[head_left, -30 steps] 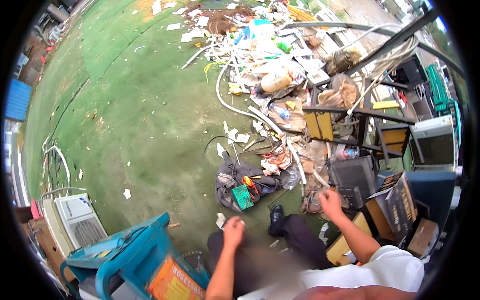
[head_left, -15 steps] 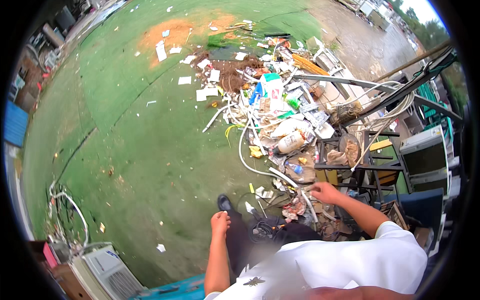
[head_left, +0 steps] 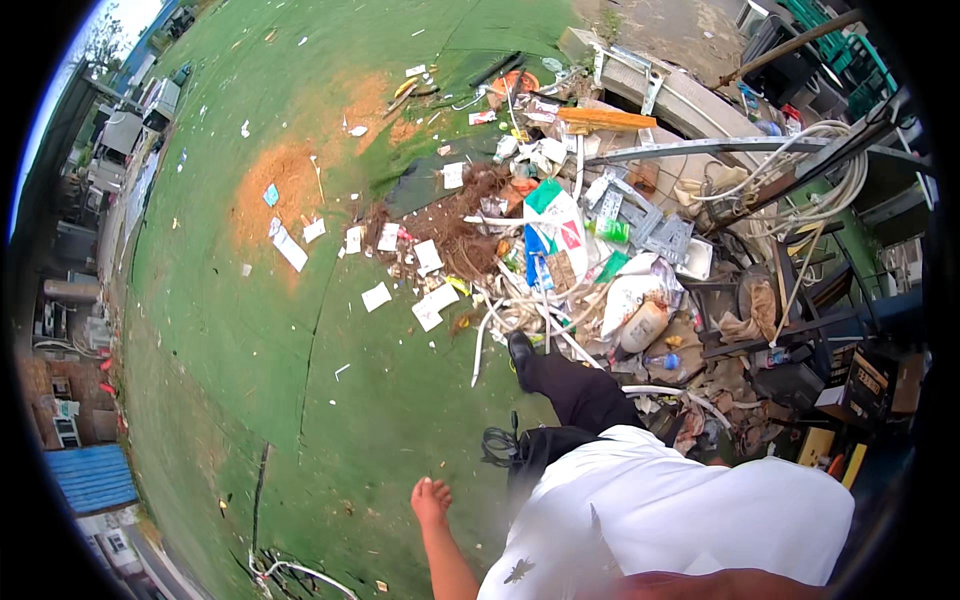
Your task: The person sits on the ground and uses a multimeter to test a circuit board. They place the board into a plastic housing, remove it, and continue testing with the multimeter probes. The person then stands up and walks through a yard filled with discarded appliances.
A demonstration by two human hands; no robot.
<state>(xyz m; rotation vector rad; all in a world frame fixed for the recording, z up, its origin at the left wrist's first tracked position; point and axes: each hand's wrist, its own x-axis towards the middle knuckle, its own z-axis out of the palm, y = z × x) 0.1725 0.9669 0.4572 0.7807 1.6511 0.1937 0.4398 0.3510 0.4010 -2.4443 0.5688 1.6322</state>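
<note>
Left hand (head_left: 431,500): fingers loosely curled, partway open, nothing visible in hold. It hangs over the matted green floor covering (head_left: 370,430), touching nothing. Right hand: out of sight, so can't tell grip or load, or which hand is nearer to what on that side.

Nearest to the left hand: the black, looped, plastic-sheathed cord (head_left: 498,447), against the dark cloth trousers (head_left: 575,395), up and to the right of the hand, clearly apart from it. Loops sit on its left; a short dark end points up-frame. What holds it up isn't visible. White cloth shirt (head_left: 690,500) fills the lower right.

Further out: the black leather-look shoe (head_left: 521,355) is at the near edge of the mixed heap of loose scrap (head_left: 570,255). Heap lies ahead and to the right of the left hand, well apart. On its near side, a white plastic bent pipe (head_left: 660,390) runs mostly left to right; a pale plastic rounded bottle (head_left: 645,326) lies beyond it, long axis slanting lower left to upper right. Far side: an orange-yellow straight bar (head_left: 605,119), lying crosswise.
</note>
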